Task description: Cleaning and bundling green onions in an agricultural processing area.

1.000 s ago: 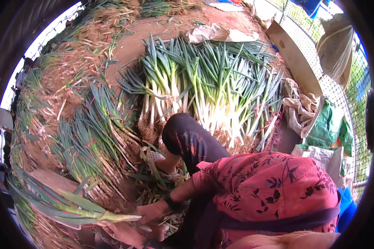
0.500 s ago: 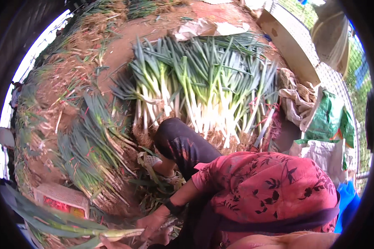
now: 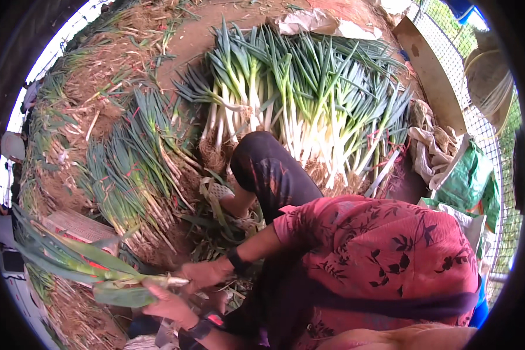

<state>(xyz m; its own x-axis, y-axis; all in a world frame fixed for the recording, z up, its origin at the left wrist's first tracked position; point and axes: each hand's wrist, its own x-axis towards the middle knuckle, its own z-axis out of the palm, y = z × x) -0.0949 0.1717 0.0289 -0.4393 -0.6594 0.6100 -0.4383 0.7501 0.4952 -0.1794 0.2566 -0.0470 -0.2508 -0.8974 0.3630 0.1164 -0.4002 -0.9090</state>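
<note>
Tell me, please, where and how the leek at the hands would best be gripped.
Probably around the leek where its leaves gather, coming from the picture's left: the leaves fan out that way, while the left hand and right hand crowd its pale end.

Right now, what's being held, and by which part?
A green onion: left hand grips its lower stem, right hand at its pale end.

Pale basket [image 3: 79, 224] partly behind the leek [image 3: 122, 276], part of the leek pile [image 3: 315, 111] behind the bent knee [image 3: 268, 160]
</note>
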